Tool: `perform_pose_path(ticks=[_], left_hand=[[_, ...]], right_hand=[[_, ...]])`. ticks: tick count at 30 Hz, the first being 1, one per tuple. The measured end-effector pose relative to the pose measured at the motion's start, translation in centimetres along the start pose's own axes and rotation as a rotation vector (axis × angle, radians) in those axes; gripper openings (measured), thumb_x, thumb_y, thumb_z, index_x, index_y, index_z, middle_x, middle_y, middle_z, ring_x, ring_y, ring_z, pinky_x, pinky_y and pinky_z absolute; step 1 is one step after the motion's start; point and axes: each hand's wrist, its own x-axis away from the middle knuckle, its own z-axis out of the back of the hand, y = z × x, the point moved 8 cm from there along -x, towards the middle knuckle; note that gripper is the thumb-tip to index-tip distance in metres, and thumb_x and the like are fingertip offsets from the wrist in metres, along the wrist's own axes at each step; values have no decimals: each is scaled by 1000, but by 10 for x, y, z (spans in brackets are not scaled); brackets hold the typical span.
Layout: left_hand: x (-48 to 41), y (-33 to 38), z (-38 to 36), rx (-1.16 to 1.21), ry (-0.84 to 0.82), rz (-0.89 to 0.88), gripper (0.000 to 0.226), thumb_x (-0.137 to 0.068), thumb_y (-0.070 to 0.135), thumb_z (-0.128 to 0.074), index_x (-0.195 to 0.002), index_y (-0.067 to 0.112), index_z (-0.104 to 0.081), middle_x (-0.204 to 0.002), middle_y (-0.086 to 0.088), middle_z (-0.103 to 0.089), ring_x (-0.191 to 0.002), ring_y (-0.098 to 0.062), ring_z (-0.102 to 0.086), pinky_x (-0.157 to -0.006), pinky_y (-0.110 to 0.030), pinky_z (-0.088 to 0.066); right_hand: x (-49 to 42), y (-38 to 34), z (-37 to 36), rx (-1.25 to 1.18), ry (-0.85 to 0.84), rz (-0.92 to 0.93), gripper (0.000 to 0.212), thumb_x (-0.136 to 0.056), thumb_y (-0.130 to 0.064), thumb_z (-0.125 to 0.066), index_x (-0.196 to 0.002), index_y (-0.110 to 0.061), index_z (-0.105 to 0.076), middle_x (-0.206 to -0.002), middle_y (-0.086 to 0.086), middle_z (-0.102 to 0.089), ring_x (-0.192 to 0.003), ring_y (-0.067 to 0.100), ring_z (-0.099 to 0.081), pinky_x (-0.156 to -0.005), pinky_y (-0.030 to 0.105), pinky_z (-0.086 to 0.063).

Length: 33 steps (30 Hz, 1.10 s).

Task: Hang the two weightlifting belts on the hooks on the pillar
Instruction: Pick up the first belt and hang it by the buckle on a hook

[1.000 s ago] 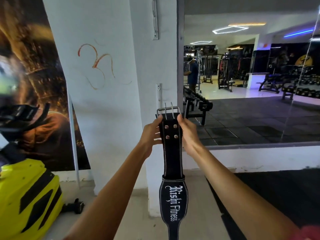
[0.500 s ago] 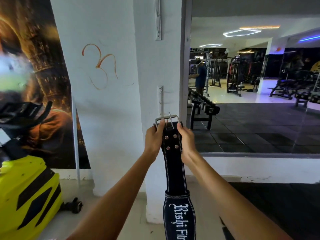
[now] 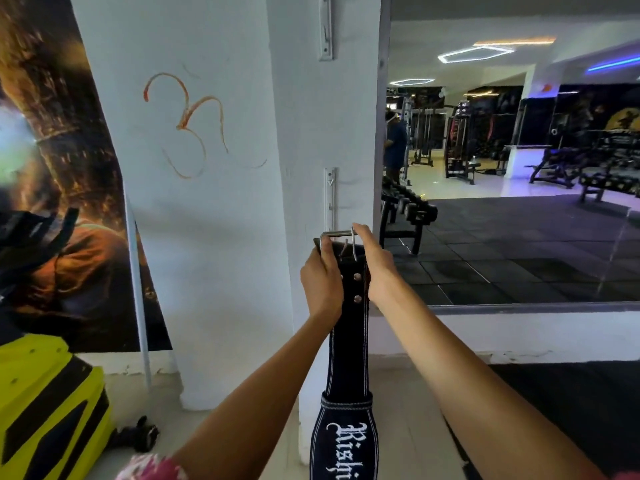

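Observation:
A black weightlifting belt (image 3: 349,344) with white stitching and white lettering hangs straight down in front of the white pillar (image 3: 301,126). My left hand (image 3: 321,287) grips its upper left edge. My right hand (image 3: 375,268) grips the right edge, fingers on the metal buckle (image 3: 337,237). The buckle sits just below the lower hook strip (image 3: 330,195) on the pillar's narrow face. A second, upper hook strip (image 3: 326,27) is mounted higher on the same face. Only one belt is in view.
A yellow and black machine (image 3: 45,407) stands at lower left under a wall poster (image 3: 59,168). A small dark object (image 3: 138,438) lies on the floor by the pillar. A large mirror (image 3: 519,174) to the right reflects dumbbell racks, machines and a person.
Both hands shifted on the belt top: the buckle frame tilted forward and my right fingers moved up onto it. The view moved closer to the pillar, the buckle now under the lower hook strip.

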Motion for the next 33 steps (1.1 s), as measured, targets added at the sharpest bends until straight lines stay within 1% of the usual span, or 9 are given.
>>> perform_pose_path(ticks=[5, 9, 13, 18, 21, 24, 26, 30, 33], left_hand=[[-50, -13, 4, -4, -48, -11, 42, -100, 38, -29, -79, 15, -57, -68, 5, -60, -69, -20, -62, -71, -39, -53], [-93, -20, 8, 11, -62, -53, 45, -100, 37, -30, -78, 10, -58, -71, -2, -61, -72, -23, -60, -73, -38, -50], [-119, -24, -1, 34, -134, -94, 49, -99, 38, -30, -77, 5, -59, -71, -8, -63, -71, -28, -62, -71, -42, -51], [-137, -26, -17, 45, -172, -88, 44, -100, 35, -29, -76, 9, -55, -64, 7, -54, -60, -7, -54, -56, -20, -42], [-155, -27, -22, 43, -154, -89, 44, -100, 35, -29, -78, 9, -56, -67, 2, -57, -61, -10, -55, -58, -21, -41], [-177, -25, -30, 79, -133, -81, 43, -100, 34, -29, -77, 10, -55, -73, -6, -62, -66, -19, -56, -66, -34, -48], [-193, -14, -40, 141, -146, -107, 41, -100, 34, -30, -75, 13, -54, -68, 0, -59, -63, -16, -56, -64, -34, -48], [-237, 21, -64, 173, -83, -193, 32, -99, 38, -28, -96, 11, -45, -74, 8, -55, -65, -5, -54, -61, -26, -41], [-281, 56, -77, 101, 36, -350, 31, -99, 43, -25, -106, 17, -41, -83, 7, -57, -69, -3, -55, -63, -28, -38]], right_hand=[[-28, -12, -35, 48, -132, -45, 33, -76, -47, -60, -71, -15, -64, -64, 4, -66, -64, 20, -61, -62, 30, -48], [-55, -9, -50, 140, -147, 19, 15, -77, -36, -59, -77, -21, -61, -76, 0, -61, -76, 17, -57, -68, 34, -48], [-77, -17, -61, -14, -115, 156, 50, -75, -48, -65, -118, -23, -54, -110, 4, -65, -96, 19, -62, -81, 40, -53], [-85, -35, -78, -43, -216, 129, 31, -88, -40, -52, -78, -16, -70, -68, 3, -74, -58, 13, -70, -56, 24, -52], [-102, -43, -80, 71, -216, 187, 44, -87, -35, -53, -130, -26, -47, -127, 3, -55, -100, 17, -59, -76, 35, -51], [-113, -66, -85, 187, -146, 450, 54, -95, -26, -41, -145, -30, -20, -146, -6, -28, -129, 5, -27, -103, 22, -25], [-117, -88, -88, 216, -56, 690, 38, -97, -29, -38, -133, -21, -41, -132, -2, -44, -115, 2, -43, -84, -1, -33], [-139, -151, -91, 275, 222, 1116, 29, -91, -44, -41, -87, -20, -56, -91, 10, -58, -77, 14, -57, -68, 22, -44], [-157, -212, -100, 362, 348, 1294, 33, -96, -33, -40, -81, -8, -56, -73, 1, -52, -61, 0, -48, -57, 12, -35]])
